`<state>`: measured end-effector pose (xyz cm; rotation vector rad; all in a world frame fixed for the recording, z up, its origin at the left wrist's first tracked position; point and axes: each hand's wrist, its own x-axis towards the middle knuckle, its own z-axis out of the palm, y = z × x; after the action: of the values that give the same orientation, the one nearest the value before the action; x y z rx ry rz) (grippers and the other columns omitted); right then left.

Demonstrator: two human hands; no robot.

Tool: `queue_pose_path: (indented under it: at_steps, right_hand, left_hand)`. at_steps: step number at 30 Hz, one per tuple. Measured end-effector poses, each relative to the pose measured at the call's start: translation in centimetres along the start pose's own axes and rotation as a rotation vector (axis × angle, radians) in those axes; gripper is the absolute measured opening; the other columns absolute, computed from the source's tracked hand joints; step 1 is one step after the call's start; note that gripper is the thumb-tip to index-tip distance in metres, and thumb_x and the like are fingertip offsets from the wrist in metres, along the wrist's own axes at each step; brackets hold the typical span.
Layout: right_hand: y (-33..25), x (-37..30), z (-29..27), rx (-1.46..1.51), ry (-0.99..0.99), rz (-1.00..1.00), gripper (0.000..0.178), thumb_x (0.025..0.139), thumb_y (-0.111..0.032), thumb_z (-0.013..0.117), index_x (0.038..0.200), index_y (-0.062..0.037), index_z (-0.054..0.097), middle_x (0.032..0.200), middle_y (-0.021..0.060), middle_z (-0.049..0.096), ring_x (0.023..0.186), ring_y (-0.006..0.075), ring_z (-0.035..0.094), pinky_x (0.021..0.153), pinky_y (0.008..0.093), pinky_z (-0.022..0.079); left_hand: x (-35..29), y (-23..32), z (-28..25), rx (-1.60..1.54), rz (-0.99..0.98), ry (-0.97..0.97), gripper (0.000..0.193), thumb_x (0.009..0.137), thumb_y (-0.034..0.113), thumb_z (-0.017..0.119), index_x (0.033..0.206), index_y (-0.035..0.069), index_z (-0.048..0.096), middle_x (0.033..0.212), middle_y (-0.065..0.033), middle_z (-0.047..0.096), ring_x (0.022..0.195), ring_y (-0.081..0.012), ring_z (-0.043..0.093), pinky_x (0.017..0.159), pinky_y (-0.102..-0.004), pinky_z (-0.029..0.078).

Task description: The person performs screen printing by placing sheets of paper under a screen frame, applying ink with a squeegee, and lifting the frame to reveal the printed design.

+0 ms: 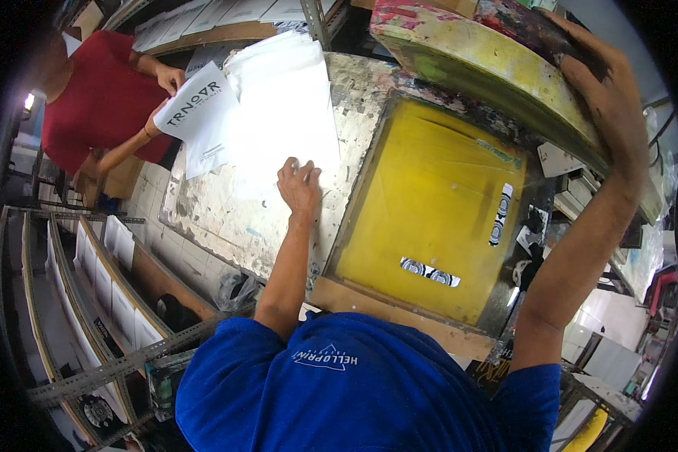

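Observation:
My left hand [300, 185] rests at the near right edge of a pile of white sheets [279, 113], its fingers bent and apart with nothing in them. My right hand [603, 98] is closed on the far right part of a raised, paint-stained screen printing frame [497, 64]; some of its fingertips are hard to make out. Below the frame lies a flat yellow panel [422, 196] with a dark border. Two black-and-white patterned strips sit on it, one strip [429, 272] near its front and the other strip [500, 215] at its right.
A co-worker in a red shirt [90, 98] holds a white printed sheet [201, 120] with both hands at the far left. The worn table [233, 226] is spotted with ink. Racks of white sheets [113, 279] stand at the lower left. A wooden strip [399, 316] edges the panel near me.

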<state>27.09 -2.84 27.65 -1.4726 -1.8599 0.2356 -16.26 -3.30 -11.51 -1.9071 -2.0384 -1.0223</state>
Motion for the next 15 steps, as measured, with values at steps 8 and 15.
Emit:
queue_pose_path:
  at_steps: [8, 15]
  right_hand:
    - [-9.2, -1.2, 2.3, -0.242, 0.098, -0.015, 0.044, 0.08, -0.007, 0.062, 0.122, 0.0054, 0.07, 0.094, 0.0137, 0.076, 0.076, 0.0162, 0.067, 0.077, 0.0284, 0.055]
    - [-8.5, -1.5, 2.3, -0.396, 0.165, -0.093, 0.041, 0.084, -0.016, 0.064, 0.121, 0.0002, 0.073, 0.095, 0.0118, 0.077, 0.076, 0.0167, 0.067, 0.08, 0.0307, 0.054]
  left_hand:
    - [-0.6, -1.2, 1.4, 0.077, 0.048, -0.177, 0.044, 0.098, 0.03, 0.06, 0.136, 0.009, 0.062, 0.149, -0.0221, 0.05, 0.14, -0.0418, 0.04, 0.113, -0.0544, 0.03]
    - [-1.8, 6.4, -0.4, -0.079, 0.265, -0.727, 0.047, 0.098, 0.032, 0.059, 0.143, 0.016, 0.059, 0.157, -0.0082, 0.046, 0.148, -0.0413, 0.031, 0.118, -0.0534, 0.027]
